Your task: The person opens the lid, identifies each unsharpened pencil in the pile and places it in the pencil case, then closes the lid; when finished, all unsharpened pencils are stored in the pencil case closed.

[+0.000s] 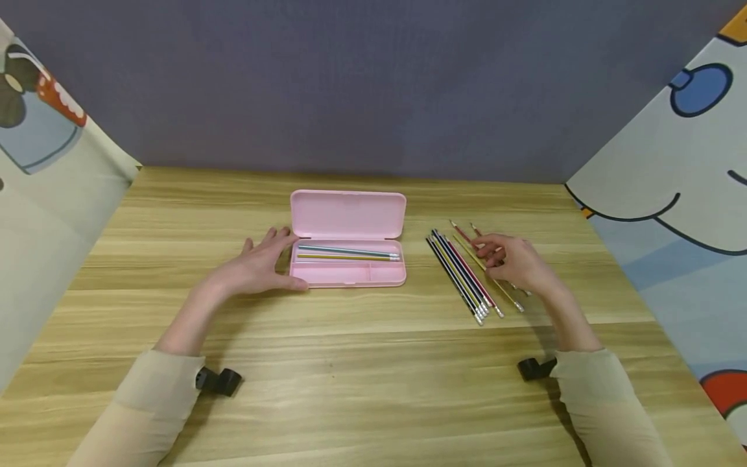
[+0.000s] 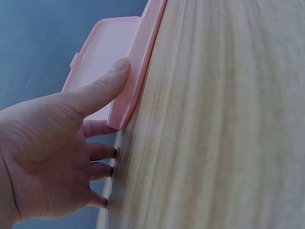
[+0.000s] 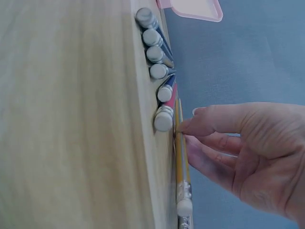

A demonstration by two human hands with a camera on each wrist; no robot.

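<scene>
A pink pencil case (image 1: 348, 283) lies with its lid up on the table. In its long back compartment are a bluish pencil (image 1: 344, 250) and a yellow pencil (image 1: 338, 256). My left hand (image 1: 257, 266) rests at the case's left end, its thumb against the front edge and its fingers spread behind. To the right, my right hand (image 1: 516, 263) pinches a yellow pencil (image 3: 180, 167) that still lies low along the tabletop. Beside it lie several dark pencils (image 1: 455, 275) and a red pencil (image 1: 475, 279). Other red pencils (image 1: 461, 229) are partly hidden beneath the right hand.
The wooden table (image 1: 350, 376) ends at a grey-blue panel (image 1: 350, 84) behind. Printed panels stand at the left (image 1: 52, 194) and right (image 1: 671, 194). Small black devices (image 1: 224, 382) sit at both sleeve cuffs.
</scene>
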